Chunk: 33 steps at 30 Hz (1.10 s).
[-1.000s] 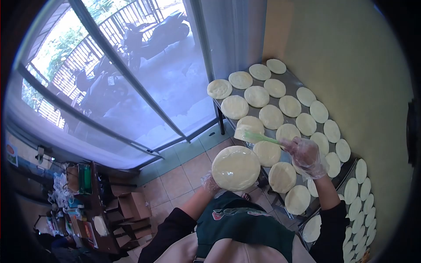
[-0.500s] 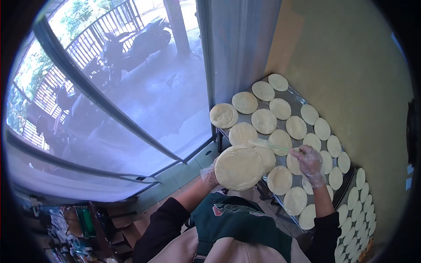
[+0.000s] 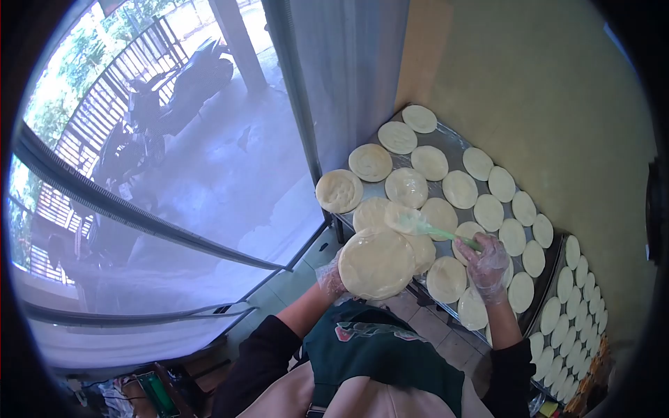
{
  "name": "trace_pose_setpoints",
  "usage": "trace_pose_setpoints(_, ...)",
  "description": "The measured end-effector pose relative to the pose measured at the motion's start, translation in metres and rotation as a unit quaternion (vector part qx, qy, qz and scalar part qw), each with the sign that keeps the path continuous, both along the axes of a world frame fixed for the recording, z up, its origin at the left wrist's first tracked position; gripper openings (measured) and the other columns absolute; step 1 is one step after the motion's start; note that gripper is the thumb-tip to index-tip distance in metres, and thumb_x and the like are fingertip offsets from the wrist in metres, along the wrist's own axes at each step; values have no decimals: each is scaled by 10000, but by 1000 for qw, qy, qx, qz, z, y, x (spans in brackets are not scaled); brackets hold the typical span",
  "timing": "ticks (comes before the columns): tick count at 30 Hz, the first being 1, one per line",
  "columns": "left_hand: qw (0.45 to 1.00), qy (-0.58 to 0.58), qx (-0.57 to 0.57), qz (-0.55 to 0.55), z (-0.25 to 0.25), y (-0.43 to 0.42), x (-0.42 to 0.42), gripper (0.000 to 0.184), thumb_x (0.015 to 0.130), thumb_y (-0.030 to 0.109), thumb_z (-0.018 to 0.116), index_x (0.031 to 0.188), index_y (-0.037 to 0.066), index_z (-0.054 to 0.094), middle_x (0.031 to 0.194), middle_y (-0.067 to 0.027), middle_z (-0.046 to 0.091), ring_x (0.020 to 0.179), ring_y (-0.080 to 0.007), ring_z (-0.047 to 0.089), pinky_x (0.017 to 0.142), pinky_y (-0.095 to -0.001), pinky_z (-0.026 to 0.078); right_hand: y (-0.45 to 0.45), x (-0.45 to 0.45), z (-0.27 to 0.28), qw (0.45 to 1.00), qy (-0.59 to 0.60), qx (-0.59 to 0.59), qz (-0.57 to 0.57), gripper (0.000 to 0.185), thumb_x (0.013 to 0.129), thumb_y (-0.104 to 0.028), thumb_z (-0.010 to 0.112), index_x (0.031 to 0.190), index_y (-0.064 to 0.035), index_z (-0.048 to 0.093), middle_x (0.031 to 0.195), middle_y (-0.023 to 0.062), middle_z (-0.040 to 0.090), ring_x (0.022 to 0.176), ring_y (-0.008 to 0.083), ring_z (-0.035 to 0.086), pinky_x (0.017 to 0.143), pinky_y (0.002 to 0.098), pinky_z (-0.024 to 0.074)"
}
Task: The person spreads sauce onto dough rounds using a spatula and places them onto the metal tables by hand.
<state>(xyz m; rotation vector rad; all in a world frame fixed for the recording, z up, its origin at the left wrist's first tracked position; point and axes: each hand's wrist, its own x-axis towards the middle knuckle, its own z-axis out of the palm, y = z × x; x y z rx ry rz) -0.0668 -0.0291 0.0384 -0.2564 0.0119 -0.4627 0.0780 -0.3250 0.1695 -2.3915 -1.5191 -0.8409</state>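
Note:
My left hand point(image 3: 330, 276), in a clear plastic glove, grips the near left edge of a large pale dough round point(image 3: 376, 263); most of its fingers are hidden beneath. In my right hand point(image 3: 489, 268), also gloved, is the handle of a green-handled spatula point(image 3: 446, 233). Its pale, see-through head reaches left, just beyond the held round. A smaller pale piece point(image 3: 398, 217) sits against that head; whether it rests on it or lies behind it I cannot tell. Other flat dough rounds point(image 3: 406, 188) lie in rows on the metal tray point(image 3: 454, 143) beyond my hands.
A second rack or tray of dough rounds point(image 3: 573, 303) stands at the lower right, by the tan wall point(image 3: 529, 76). Glass door panels point(image 3: 209, 181) with dark frames run along the left, with a parked motorbike point(image 3: 202, 76) outside. A green item point(image 3: 157, 393) shows at the lower left.
The view has turned, shifting the tray leftward. My right hand has come nearer the held round, and the spatula's head now meets a small pale piece. My left hand keeps its hold.

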Motion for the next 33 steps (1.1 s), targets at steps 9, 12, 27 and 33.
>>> trace_pose_setpoints(9,987,-118,110,20,10,-17,17,495,1070,340,423,1505,104,401,1525,-121,447,1367,-265,477,1138,-480,394,-29,-4,-17,997,37,64,-20,485,713,-69,776,1132,-306,717,1006,48,573,834,233,621,656,364,514)
trace_pose_setpoints(12,999,-12,25,25,-6,-23,20,550,1055,436,394,1504,119,417,1544,-123,428,1371,-326,469,1133,-542,380,-46,-10,-19,990,70,104,-69,439,737,-64,770,1105,-301,729,989,52,580,821,236,622,645,368,516)
trace_pose_setpoints(27,572,-333,724,192,-6,-53,56,620,993,280,601,1533,128,337,1533,-88,435,1376,-248,462,1138,-456,401,-76,-49,-52,957,138,202,-153,463,778,17,722,1152,-257,717,959,90,584,785,268,616,644,388,506)
trace_pose_setpoints(33,725,-205,634,173,-10,-38,109,805,849,251,792,1515,117,359,1480,-104,493,1342,-236,498,1128,-436,416,-75,-48,-75,922,153,210,-288,451,802,57,697,1172,-201,700,935,112,590,772,280,616,645,391,498)
